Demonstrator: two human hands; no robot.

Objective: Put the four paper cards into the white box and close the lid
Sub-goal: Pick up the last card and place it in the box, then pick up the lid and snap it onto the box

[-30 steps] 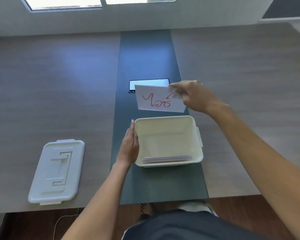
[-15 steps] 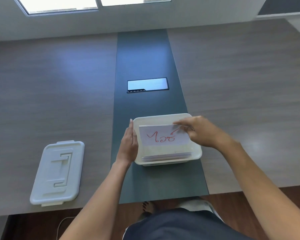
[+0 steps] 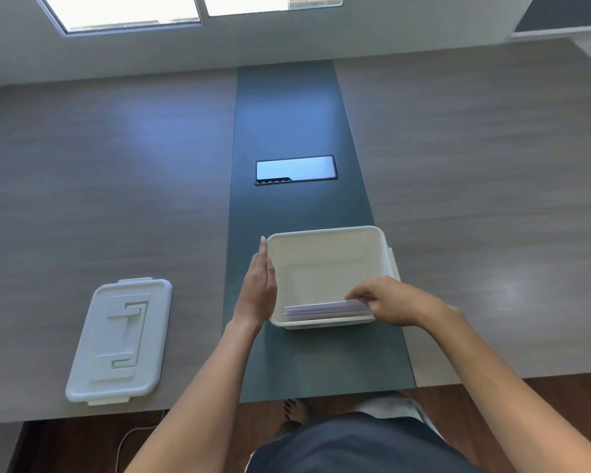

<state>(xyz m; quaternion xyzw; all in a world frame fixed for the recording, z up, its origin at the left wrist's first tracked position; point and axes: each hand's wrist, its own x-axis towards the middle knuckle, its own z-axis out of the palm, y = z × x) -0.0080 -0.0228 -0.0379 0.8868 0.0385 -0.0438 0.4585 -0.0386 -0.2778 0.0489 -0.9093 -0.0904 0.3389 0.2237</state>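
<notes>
The white box (image 3: 328, 264) sits on the dark strip down the middle of the grey wood worktop (image 3: 99, 199), under bright windows. The right hand (image 3: 394, 300) pinches the paper cards (image 3: 325, 308) standing at the box's near wall, the left hand (image 3: 258, 288) lies flat and open against its left side, and the lid (image 3: 118, 339) lies far left.

A grey wood-grain desk (image 3: 116, 199) has a dark strip (image 3: 287, 114) down its middle. The open white box (image 3: 325, 233) sits on the strip near the front edge; the lid (image 3: 116, 339) lies flat toward the front-left corner.
</notes>
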